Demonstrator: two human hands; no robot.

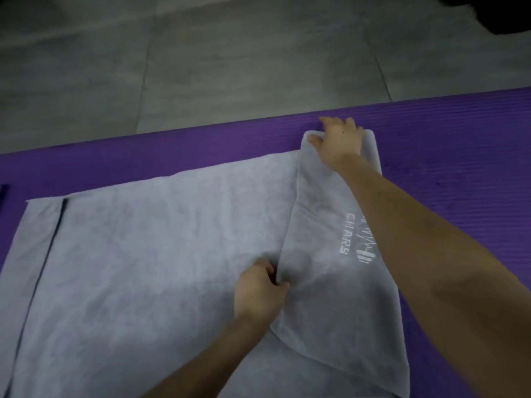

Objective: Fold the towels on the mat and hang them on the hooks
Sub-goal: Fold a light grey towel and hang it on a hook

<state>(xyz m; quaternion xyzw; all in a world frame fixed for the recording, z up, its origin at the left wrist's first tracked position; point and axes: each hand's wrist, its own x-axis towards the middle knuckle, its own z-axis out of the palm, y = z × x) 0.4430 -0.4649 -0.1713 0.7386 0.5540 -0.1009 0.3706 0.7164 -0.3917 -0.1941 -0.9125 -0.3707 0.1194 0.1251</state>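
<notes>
on the purple mat (86,156) a grey towel (143,254) lies spread with its right end folded over, the left hand (260,293) pinching that flap's near edge with curled fingers, the right hand (340,140) pressing its far corner, fingers straight.

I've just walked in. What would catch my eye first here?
A big grey towel spread over a bright purple mat, its right end folded over to show a white logo. The right hand rests on that flap's far corner, while the left hand pinches the flap's edge near the middle.
</notes>
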